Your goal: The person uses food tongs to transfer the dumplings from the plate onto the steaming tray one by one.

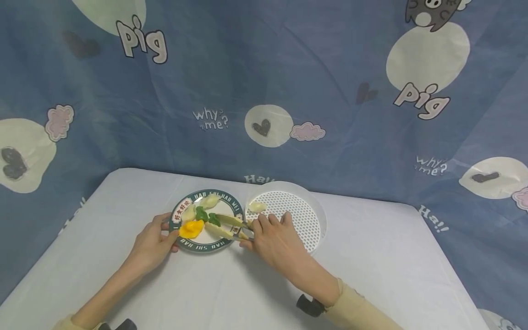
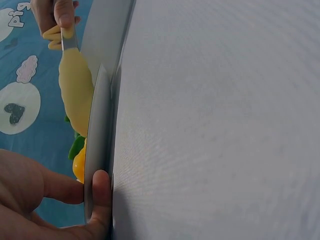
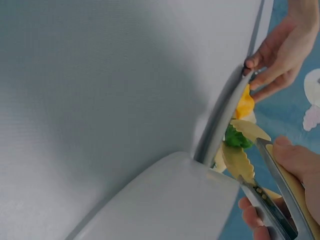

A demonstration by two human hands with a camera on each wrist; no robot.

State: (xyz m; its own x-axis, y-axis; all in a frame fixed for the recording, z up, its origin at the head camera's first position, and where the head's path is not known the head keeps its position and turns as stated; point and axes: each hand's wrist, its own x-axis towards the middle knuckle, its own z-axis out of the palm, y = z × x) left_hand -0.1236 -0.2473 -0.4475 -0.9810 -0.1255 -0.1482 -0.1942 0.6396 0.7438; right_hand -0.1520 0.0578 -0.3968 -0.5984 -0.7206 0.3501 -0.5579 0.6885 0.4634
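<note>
On the white tabletop (image 1: 371,256), near its far edge, a round plate (image 1: 206,246) with a dark green lettered rim sits just beside a white perforated tray (image 1: 313,215), the two rims touching or nearly so. The left hand (image 1: 154,243) pinches the plate's near-left rim, thumb on top and fingers curled beneath it (the left wrist view shows the thumb pressed over the edge). The right hand (image 1: 274,236) grips a pair of tongs (image 1: 231,225) with yellow scalloped tips, its fingers wrapped round the metal arms; the tips reach over the plate's right side and stand a little apart, with nothing plainly caught between them. On the plate lie an orange dumpling (image 1: 191,228), some green leaves (image 1: 207,216) and pale dumplings (image 1: 210,200) toward its far rim. One more pale dumpling (image 1: 257,206) rests on the tray's far-left part.
</note>
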